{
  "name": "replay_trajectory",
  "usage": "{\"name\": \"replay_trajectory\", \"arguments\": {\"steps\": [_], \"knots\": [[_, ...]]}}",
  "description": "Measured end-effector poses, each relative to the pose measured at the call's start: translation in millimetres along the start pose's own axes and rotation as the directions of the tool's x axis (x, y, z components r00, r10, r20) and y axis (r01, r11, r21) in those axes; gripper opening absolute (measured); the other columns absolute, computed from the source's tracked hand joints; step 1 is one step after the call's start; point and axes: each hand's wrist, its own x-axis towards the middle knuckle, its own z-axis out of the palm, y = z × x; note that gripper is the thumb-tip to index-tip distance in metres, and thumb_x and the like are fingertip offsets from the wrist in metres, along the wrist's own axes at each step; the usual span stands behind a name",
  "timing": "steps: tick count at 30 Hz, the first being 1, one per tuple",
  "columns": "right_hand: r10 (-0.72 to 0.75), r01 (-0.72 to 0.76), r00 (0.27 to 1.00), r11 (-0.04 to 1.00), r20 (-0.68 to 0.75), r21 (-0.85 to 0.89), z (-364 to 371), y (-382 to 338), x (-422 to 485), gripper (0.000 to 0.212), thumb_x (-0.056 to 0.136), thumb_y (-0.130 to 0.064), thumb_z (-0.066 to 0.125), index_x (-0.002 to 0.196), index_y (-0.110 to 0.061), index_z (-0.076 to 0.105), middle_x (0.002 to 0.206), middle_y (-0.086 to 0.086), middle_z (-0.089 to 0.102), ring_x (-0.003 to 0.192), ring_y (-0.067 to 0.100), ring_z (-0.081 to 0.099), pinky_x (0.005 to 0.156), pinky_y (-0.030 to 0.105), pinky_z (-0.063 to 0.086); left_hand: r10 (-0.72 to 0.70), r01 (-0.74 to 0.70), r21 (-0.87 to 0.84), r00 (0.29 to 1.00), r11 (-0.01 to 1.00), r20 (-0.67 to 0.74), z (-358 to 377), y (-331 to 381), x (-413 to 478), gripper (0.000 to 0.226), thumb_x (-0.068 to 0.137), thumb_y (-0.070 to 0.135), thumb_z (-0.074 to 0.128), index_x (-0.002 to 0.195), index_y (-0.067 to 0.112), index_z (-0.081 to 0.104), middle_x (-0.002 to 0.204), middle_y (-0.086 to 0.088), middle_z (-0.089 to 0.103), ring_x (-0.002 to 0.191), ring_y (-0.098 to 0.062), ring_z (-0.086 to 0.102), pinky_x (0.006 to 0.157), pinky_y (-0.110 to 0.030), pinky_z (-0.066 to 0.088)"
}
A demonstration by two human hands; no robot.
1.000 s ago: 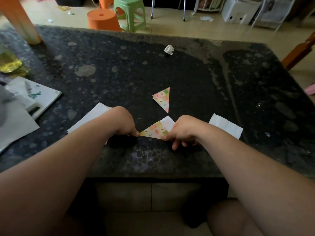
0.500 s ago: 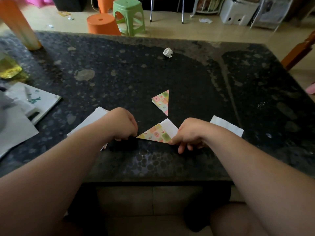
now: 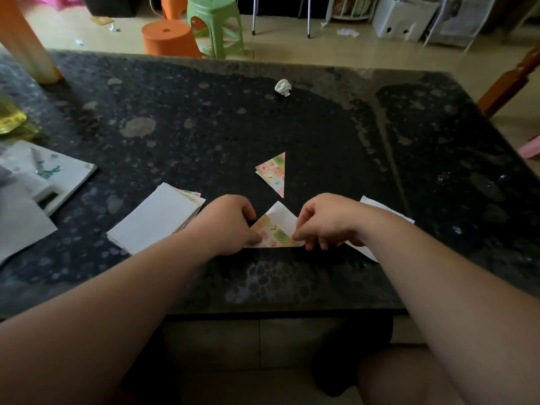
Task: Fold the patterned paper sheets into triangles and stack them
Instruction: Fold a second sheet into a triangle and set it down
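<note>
A half-folded patterned sheet lies near the front edge of the dark table, its patterned flap turned over the white back. My left hand pinches its left corner with curled fingers. My right hand pinches its right corner. One finished patterned triangle lies just beyond them. A stack of unfolded sheets, white side up, sits left of my left hand. Another white sheet is partly hidden under my right wrist.
A crumpled white paper ball lies at the back middle. Papers and a booklet cover the left edge, with a yellow container behind them. Orange and green stools stand on the floor beyond the table.
Both hands have moved closer together over the sheet, and the patterned flap now lies flatter and further up. The stack on the left shows more as my left arm shifted.
</note>
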Motion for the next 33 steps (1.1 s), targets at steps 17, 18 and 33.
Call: {"name": "replay_trajectory", "arguments": {"steps": [17,18,33], "knots": [[-0.177,0.170,0.981,0.981,-0.074,-0.095,29,-16,-1,0.028,0.085,-0.026,0.084,0.099,-0.033,0.062,0.102,-0.007,0.064,0.092,0.012,0.065,0.081,0.030,0.055,-0.111,0.177,-0.515,0.982,0.839,0.155,2,1,-7,0.024,0.097,0.037,0.067,0.092,0.016,0.077,0.083,-0.012,0.074,0.063,-0.019,0.054,0.051,-0.028,0.044],[-0.184,0.177,0.980,0.980,-0.078,-0.092,30,-16,-2,0.031,0.084,-0.028,0.085,0.102,-0.034,0.060,0.106,-0.007,0.063,0.095,0.013,0.064,0.084,0.031,0.056,-0.136,0.212,-0.540,0.975,0.815,0.177,2,2,-6,0.029,0.100,0.038,0.063,0.091,0.014,0.078,0.089,-0.014,0.076,0.064,-0.021,0.053,0.050,-0.028,0.042],[-0.281,0.282,0.959,0.958,-0.033,0.049,29,-3,1,0.058,0.075,-0.031,0.092,0.116,-0.044,0.053,0.092,-0.001,0.072,0.075,0.011,0.070,0.065,0.026,0.052,-0.163,0.215,-0.326,0.970,0.921,0.178,-3,17,-4,0.015,0.096,0.021,0.062,0.093,0.015,0.076,0.067,-0.009,0.069,0.049,-0.015,0.052,0.048,-0.025,0.042]]}}
